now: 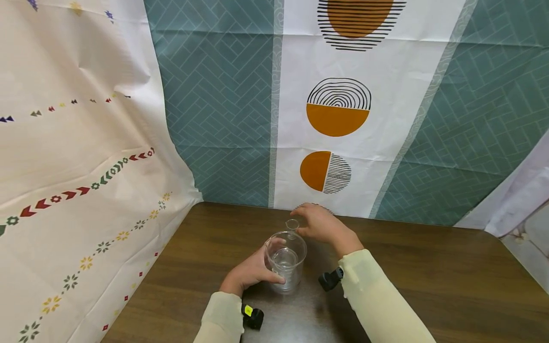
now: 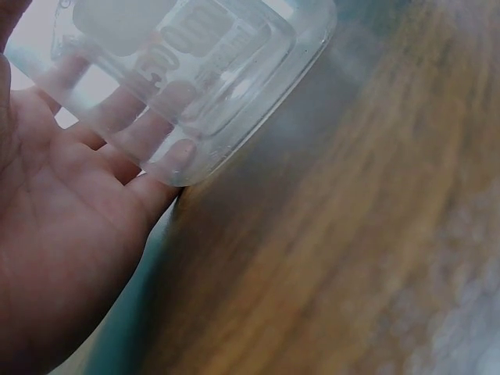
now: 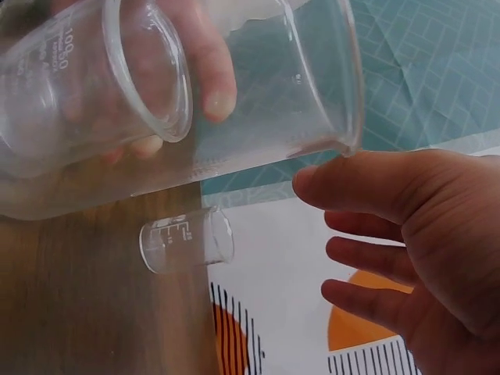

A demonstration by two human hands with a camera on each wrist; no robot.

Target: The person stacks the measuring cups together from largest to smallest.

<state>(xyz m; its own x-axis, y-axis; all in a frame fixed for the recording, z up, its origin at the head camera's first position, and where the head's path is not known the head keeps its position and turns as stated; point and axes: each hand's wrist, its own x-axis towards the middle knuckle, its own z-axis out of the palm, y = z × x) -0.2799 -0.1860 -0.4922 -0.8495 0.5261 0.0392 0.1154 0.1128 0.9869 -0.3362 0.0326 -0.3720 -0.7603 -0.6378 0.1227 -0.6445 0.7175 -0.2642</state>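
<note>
A large clear beaker (image 1: 289, 285) stands on the table, and my left hand (image 1: 254, 267) grips its side with thumb and fingers apart around it. Inside it sits a smaller beaker (image 3: 144, 86) with printed volume marks. Behind them is a small beaker (image 3: 187, 242), upright on the table in the right wrist view. My right hand (image 1: 323, 226) is just beside this small beaker, its fingers loosely bent with nothing between them. In the right wrist view its thumb appears close to the large beaker's rim; whether they touch I cannot tell.
The brown wooden table (image 1: 407, 281) reaches back to a patterned teal and white cloth (image 1: 223, 109). A cream cloth with printed motifs (image 1: 94, 143) hangs along the left side. Pale fabric (image 1: 523, 190) hangs at the right edge.
</note>
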